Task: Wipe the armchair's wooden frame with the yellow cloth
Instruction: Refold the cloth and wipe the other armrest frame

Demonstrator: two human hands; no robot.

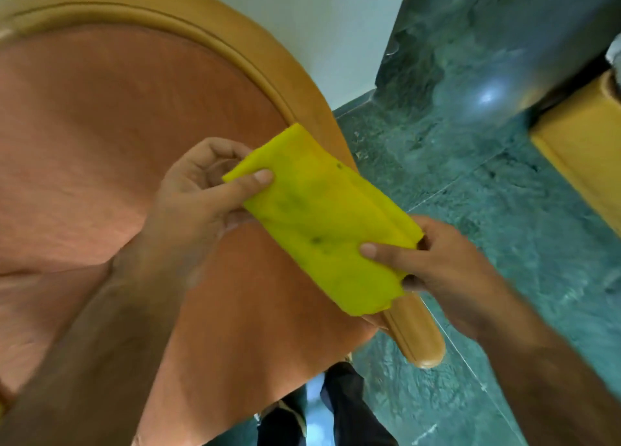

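The yellow cloth (322, 217), folded into a long strip with a few dark spots, is stretched between both hands over the armchair's right arm. My left hand (198, 193) pinches its upper left end with thumb on top. My right hand (433, 257) grips its lower right end. The armchair's wooden frame (235, 39) curves around the orange upholstery (100, 136) and ends in a rounded armrest tip (420, 344) just below the cloth. Part of the armrest is hidden under the cloth.
Green marble floor (470, 176) lies to the right of the chair. A yellow wooden piece of furniture (584, 156) stands at the right edge. A white wall (319, 15) is behind the chair. My dark trouser legs (336, 408) show at the bottom.
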